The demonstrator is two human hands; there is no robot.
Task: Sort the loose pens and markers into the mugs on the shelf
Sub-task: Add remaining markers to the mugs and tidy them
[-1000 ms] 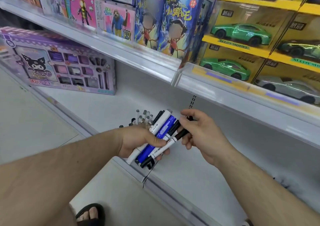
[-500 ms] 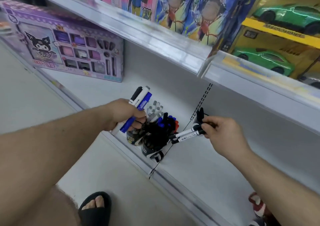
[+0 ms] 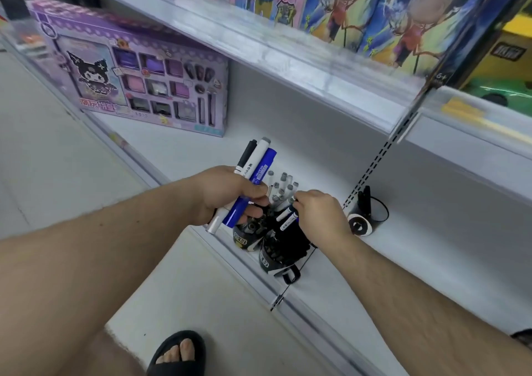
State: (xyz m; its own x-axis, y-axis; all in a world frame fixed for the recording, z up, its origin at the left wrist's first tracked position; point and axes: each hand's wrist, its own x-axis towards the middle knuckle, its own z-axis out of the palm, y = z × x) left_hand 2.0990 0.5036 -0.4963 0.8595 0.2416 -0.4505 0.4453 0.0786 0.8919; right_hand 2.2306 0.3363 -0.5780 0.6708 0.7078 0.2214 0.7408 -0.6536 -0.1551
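Lower shelf (image 3: 417, 260), white, is carrying all task items; places below given rel. to front mug (image 3: 277, 257), black w/ white label, sitting at shelf's front edge and standing packed w/ dark pens. Second mug (image 3: 244, 237), same black type, is standing just left of front mug, touching or nearly so; cannot tell which. Cluster of grey-capped markers (image 3: 280, 188) is sticking up directly behind front mug; its holder is hidden by the hands. Left hand (image 3: 230, 194) is hovering above-left of front mug, clenched round a bundle: blue marker (image 3: 253, 185), white marker (image 3: 256, 157) w/ grey cap, and black-capped pen (image 3: 244, 157), all tilting up and away toward shelf back. Right hand (image 3: 319, 214) is hovering just above front mug, fingers pinching two white pens (image 3: 288, 217) w/ dark tips, these pointing down-left over the mug mouth; whether they are touching the pens inside cannot be told. Third mug (image 3: 364, 220), black w/ white round mark, is lying on its side well right of front mug, behind right wrist. Purple toy box (image 3: 135, 79) is standing far back-left of front mug on same shelf. Upper shelf edge (image 3: 288, 59) is running above. Sandalled foot (image 3: 178, 352) is standing on floor below-left of front mug.
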